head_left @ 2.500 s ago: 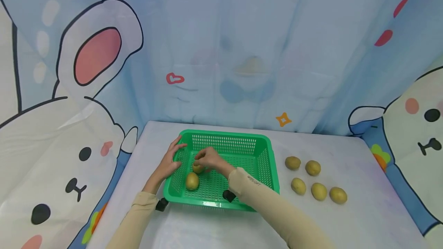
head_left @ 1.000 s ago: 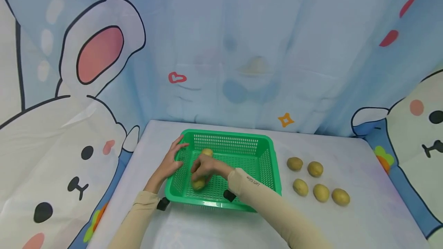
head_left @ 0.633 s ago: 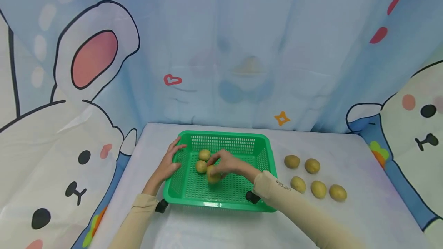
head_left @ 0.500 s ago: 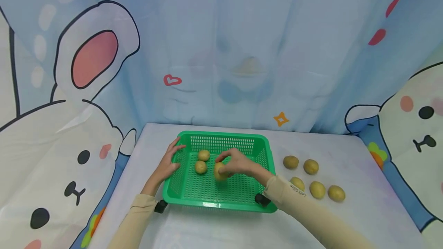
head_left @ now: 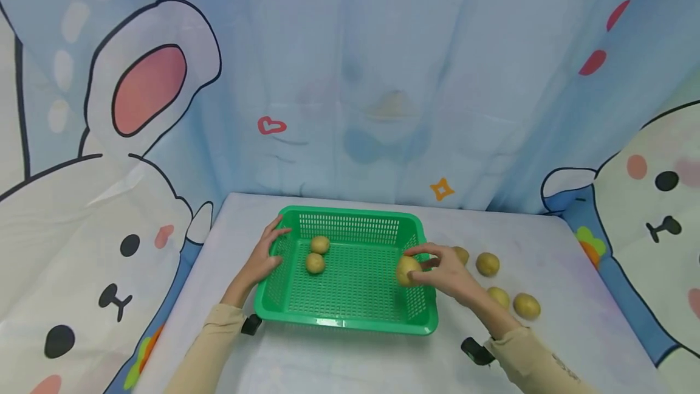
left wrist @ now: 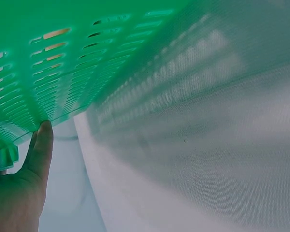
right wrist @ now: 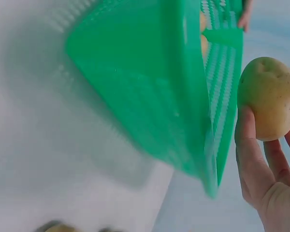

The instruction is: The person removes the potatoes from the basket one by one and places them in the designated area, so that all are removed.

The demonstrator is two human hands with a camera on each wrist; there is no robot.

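A potato [head_left: 408, 270] is pinched between the thumb and fingers of my right hand [head_left: 445, 272], held up over the right rim of a green plastic basket [head_left: 350, 322]. The right wrist view shows that potato [right wrist: 268, 99] raised above the rim, with the fingers round its lower side. My left hand [head_left: 262, 260] holds the basket's left rim, the thumb and some fingertips reaching over it. In the left wrist view, one finger [left wrist: 42, 150] lies against the basket's slotted outer wall. Two potatoes [head_left: 315, 263] sit together inside the basket, on its left side.
On the white-covered table [head_left: 350, 363], several loose potatoes [head_left: 487, 264] lie to the right of the basket, some partly behind the right hand and forearm. A blue printed curtain [head_left: 355, 78] hangs behind and along both sides.
My right hand has picked up the front potato from the basket's left part and carried it rightward to the right rim. Two potatoes stay inside. My left hand keeps its place on the rim.
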